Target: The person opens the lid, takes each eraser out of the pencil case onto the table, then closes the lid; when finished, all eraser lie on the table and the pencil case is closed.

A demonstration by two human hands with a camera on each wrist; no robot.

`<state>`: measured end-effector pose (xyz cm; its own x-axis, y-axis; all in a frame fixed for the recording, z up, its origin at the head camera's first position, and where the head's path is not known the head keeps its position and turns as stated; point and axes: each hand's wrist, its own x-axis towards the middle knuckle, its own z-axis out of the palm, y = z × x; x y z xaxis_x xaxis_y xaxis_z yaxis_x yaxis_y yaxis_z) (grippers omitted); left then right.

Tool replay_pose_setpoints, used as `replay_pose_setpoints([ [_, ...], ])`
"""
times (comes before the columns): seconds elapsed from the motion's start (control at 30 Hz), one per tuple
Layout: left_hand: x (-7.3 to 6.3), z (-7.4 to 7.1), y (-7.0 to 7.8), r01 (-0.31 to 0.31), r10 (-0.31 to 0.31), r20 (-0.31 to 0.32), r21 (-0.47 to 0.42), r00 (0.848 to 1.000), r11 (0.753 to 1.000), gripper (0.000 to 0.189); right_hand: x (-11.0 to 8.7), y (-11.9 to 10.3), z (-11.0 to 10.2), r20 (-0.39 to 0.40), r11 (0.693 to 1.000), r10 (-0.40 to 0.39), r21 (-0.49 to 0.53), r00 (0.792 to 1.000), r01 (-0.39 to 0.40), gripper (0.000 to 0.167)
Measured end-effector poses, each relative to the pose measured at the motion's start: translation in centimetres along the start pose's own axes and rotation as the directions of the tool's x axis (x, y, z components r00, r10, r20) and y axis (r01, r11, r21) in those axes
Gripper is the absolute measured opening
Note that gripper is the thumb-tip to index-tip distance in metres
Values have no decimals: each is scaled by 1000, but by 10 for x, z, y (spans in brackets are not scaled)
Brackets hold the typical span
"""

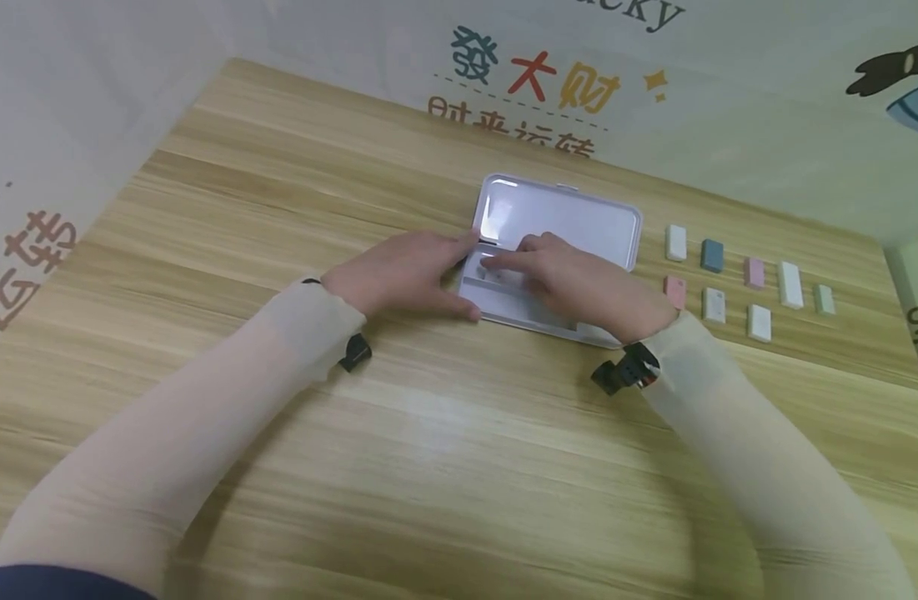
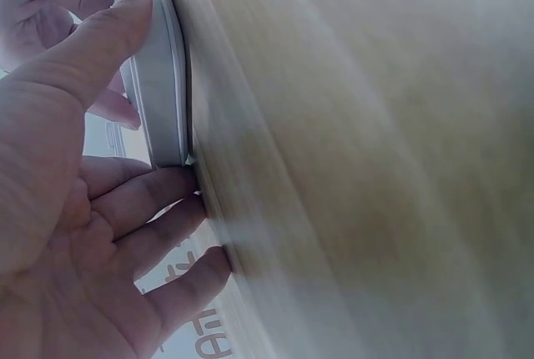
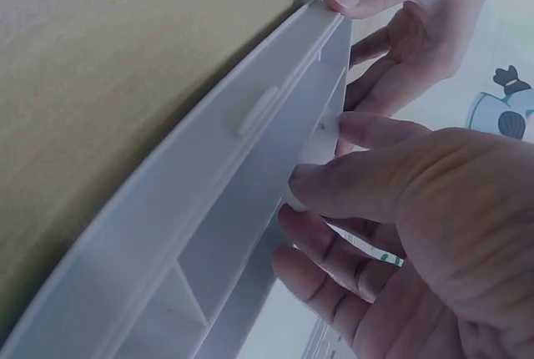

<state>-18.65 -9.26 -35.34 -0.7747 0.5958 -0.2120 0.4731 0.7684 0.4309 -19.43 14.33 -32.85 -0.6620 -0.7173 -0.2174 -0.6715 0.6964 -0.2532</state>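
Observation:
A white hinged case [image 1: 516, 302] lies with its lid [image 1: 571, 218] raised toward the back. My left hand [image 1: 406, 271] holds its left end, thumb at the front corner and fingers behind, as the left wrist view shows. Over the back compartment is my right hand [image 1: 579, 283], index finger stretched to the left. The index fingertip touches a small white block [image 3: 322, 144] by the compartment's left end. Something small and whitish also shows between the right thumb and middle finger, partly hidden. A divider separates the back compartment from the front one.
Right of the case, several small blocks lie in two rough rows, among them a blue block [image 1: 712, 256], a pink block [image 1: 674, 292], a lilac block [image 1: 754, 272], a green block [image 1: 825, 299] and a long white block [image 1: 790, 285]. A printed cloth [image 1: 338, 50] hangs behind the wooden table.

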Motion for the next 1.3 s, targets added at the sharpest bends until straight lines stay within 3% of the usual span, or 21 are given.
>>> replay_pose_setpoints([
  [0.27,-2,1,-2,5,-5,1,-2,1000,1000,108,1,-3,0,33,1000,1,-29,999,0,54],
  [0.57,1,0,0,-1,1,-9,4,1000,1000,106,-2,4,-1,-18,999,-38,-34,999,38,47],
  [0.97,0,2,0,11,-11,-11,-3,1000,1000,106,-18,15,6,-108,994,37,102,993,-26,53],
  [1.3,0,2,1,-11,11,-32,-9,999,1000,103,-48,31,13,-230,961,148,264,962,-85,60],
])
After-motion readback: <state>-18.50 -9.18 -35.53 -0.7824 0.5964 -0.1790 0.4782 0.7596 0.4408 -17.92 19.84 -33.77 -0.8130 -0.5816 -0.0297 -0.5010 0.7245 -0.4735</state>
